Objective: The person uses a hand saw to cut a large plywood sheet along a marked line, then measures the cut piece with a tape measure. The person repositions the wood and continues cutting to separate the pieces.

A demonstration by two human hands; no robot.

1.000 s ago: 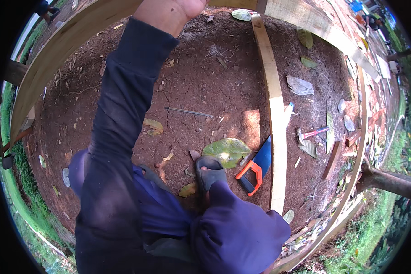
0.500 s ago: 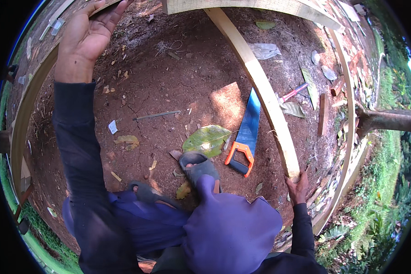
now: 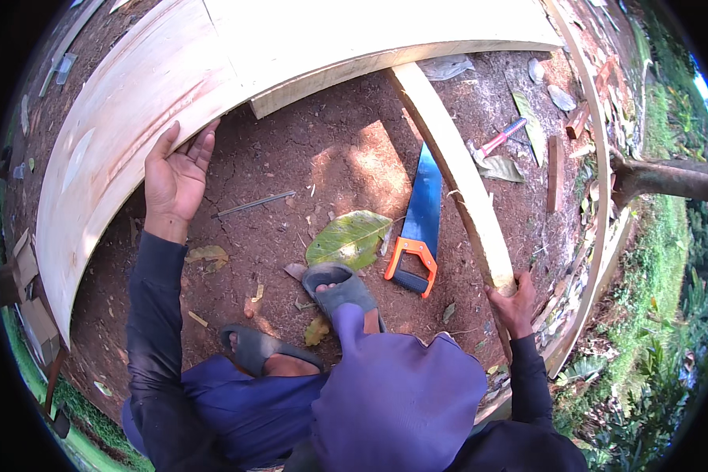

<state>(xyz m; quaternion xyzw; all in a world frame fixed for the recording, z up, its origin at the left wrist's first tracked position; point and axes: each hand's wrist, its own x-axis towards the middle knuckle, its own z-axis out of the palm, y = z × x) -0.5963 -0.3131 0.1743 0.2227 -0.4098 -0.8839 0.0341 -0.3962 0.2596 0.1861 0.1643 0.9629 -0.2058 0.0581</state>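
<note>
My left hand (image 3: 178, 185) is palm up at the near edge of a large pale plywood sheet (image 3: 157, 86). Its thumb lies along the edge and the fingers curl under it. A thick wooden rail (image 3: 330, 69) runs beneath the sheet's edge. My right hand (image 3: 514, 305) grips the near end of a long wooden batten (image 3: 448, 157), whose far end meets that rail. Between my hands, on the soil, lies a handsaw (image 3: 418, 228) with a blue blade and an orange and black handle.
A red-handled tool (image 3: 502, 138) and a short brown wood block (image 3: 555, 175) lie right of the batten. Another long strip of wood (image 3: 602, 173) stands farther right, before a tree trunk (image 3: 665, 186). A thin rod (image 3: 256, 204) and a large leaf (image 3: 350, 240) lie near my sandals (image 3: 342, 289).
The plywood sheet has tipped so its broad pale face now shows, and its edge has come nearer. My left hand has moved down and right with it. The right hand has shifted slightly up the batten.
</note>
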